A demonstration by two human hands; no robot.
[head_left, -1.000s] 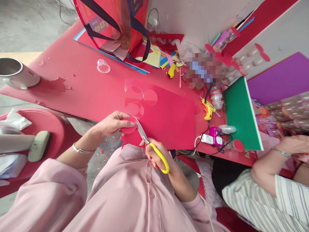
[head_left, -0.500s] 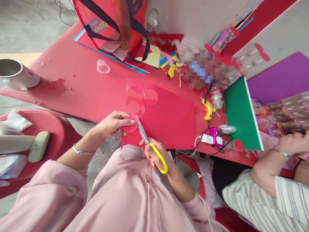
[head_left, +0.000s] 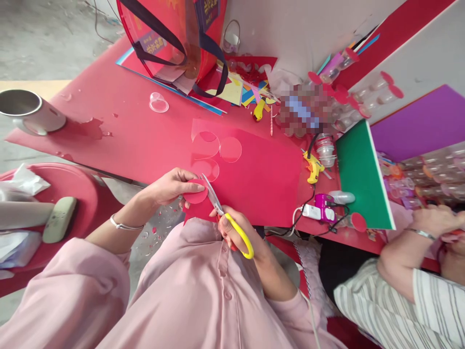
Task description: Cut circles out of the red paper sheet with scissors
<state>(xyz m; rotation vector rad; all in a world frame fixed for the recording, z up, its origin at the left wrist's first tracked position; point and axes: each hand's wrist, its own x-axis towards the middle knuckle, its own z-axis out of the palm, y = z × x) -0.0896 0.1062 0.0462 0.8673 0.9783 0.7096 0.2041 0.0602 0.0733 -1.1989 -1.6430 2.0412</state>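
Observation:
My left hand (head_left: pixel 178 186) pinches a round red paper disc (head_left: pixel 196 192) between thumb and fingers, over the table's front edge. In my right hand (head_left: pixel 234 230) are scissors (head_left: pixel 240 236) with yellow and red handles. Their blades point up and left, slightly parted, close beside the disc's right edge. A large red sheet (head_left: pixel 261 179) lies on the table under and beyond the blades, with round cut-outs along its left side. Part of the red paper hangs below the disc, and whether it joins the disc I cannot tell.
A metal mug (head_left: pixel 31 111) stands at the left and a clear plastic cup (head_left: pixel 159 102) farther back. On the right are a yellow glue gun (head_left: pixel 313 167), a power adapter (head_left: pixel 324 207) with cables and a green board (head_left: pixel 365 174). A co-worker's arm (head_left: pixel 403 242) rests at far right.
The view has shifted slightly. The disc in my left hand has turned or tilted a little beside the blades. Both hands keep nearly the same place.

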